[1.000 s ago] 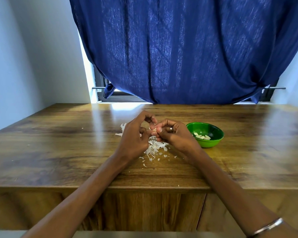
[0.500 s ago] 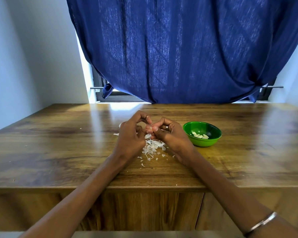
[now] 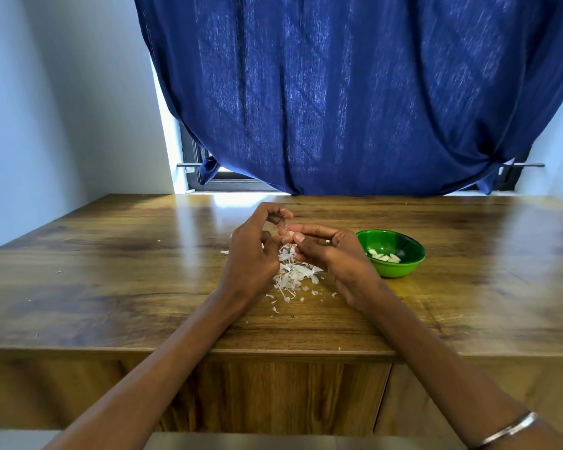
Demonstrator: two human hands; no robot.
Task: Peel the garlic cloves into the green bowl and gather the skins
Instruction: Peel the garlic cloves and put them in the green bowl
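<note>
My two hands meet above the middle of the wooden table (image 3: pixel 111 271). My right hand (image 3: pixel 332 254) pinches a small garlic clove (image 3: pixel 291 234) at its fingertips. My left hand (image 3: pixel 254 251) has its fingers curled and picks at the clove's skin with thumb and forefinger. Under the hands lies a loose pile of white garlic skins (image 3: pixel 293 276). The green bowl (image 3: pixel 400 267) stands just right of my right hand, with several peeled cloves (image 3: pixel 384 255) inside.
Small skin flakes (image 3: pixel 275 308) lie scattered toward the table's front edge and a few to the left. A blue curtain (image 3: pixel 355 92) hangs behind the table over a window. White walls close both sides.
The left forefinger and thumb have lifted slightly away from the clove, pulling at skin. The head camera has shifted a little; both hands stay in the same place above the pile.
</note>
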